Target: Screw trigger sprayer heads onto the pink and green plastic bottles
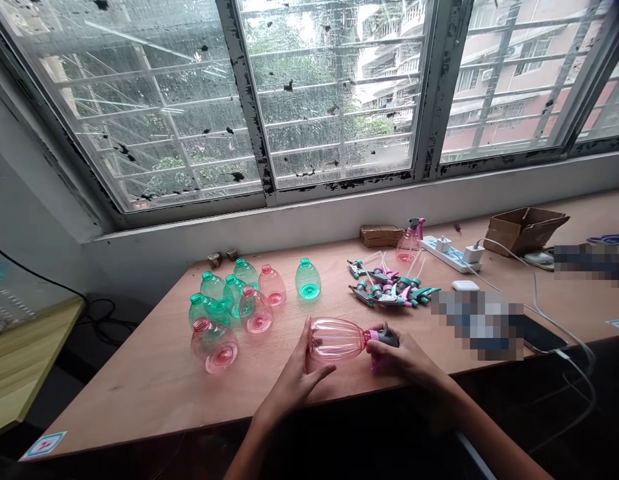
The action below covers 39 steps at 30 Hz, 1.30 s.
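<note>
Bottle (338,339) sideways, left hand (302,372) cupping, right hand (403,357) gripping

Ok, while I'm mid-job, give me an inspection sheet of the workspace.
Surface: wooden table, bare along its front left.
Job's things: pink bottle held sideways, spray head at its neck; green and pink bottles standing leftward; piled spray heads; complete spray bottle behind.
Clutter: cardboard box, white case, phone; some items blurred.
Hands: left hand at the base, right hand gripping the spray head.
Cables: white cables right, black cable left.
Surroundings: window, peeling frame.
</note>
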Motion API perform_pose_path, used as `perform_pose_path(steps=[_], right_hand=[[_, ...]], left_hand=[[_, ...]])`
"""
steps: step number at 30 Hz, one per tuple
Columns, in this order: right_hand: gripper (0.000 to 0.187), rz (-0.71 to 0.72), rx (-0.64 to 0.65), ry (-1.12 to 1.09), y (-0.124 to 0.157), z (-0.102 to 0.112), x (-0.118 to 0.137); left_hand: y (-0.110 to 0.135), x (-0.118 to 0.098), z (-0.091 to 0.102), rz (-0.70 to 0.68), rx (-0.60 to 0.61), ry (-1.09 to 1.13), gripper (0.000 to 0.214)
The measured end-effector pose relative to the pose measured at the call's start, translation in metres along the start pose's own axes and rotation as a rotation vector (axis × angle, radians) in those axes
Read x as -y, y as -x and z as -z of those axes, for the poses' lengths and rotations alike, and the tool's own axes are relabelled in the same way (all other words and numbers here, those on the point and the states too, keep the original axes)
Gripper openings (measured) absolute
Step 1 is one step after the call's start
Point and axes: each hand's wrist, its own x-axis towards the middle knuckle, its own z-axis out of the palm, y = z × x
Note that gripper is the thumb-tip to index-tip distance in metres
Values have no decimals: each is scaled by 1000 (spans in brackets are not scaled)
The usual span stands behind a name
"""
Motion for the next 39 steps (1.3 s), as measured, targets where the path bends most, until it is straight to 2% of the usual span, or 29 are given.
perform_pose_path(steps=[2, 7, 12, 16, 21, 25, 30, 35, 39], right_hand=[[46, 1, 8, 7, 0, 0, -1], [43, 15, 13, -11, -1, 2, -3], [41, 27, -2, -72, -2, 1, -4], [41, 16, 14, -61, -1, 1, -4], [40, 12, 18, -76, -1, 0, -3], [38, 36, -15, -117, -2, -1, -3], [37, 27, 19, -84, -1, 0, -5], [35, 28, 29, -62, -2, 1, -8], [35, 50, 22, -103, -3, 1, -8]], left_hand=[[0, 1, 0, 31, 20, 33, 101], [-1, 0, 1, 29, 7, 80, 84], [0, -4, 2, -8, -19, 7, 93], [2, -4, 2, 33, 13, 33, 101], [0, -3, 3, 50, 4, 71, 87], [0, -4, 3, 5, -8, -2, 93], [1, -1, 2, 12, 9, 12, 103], [0, -1, 3, 48, 16, 79, 89], [0, -4, 3, 2, -14, 24, 94]])
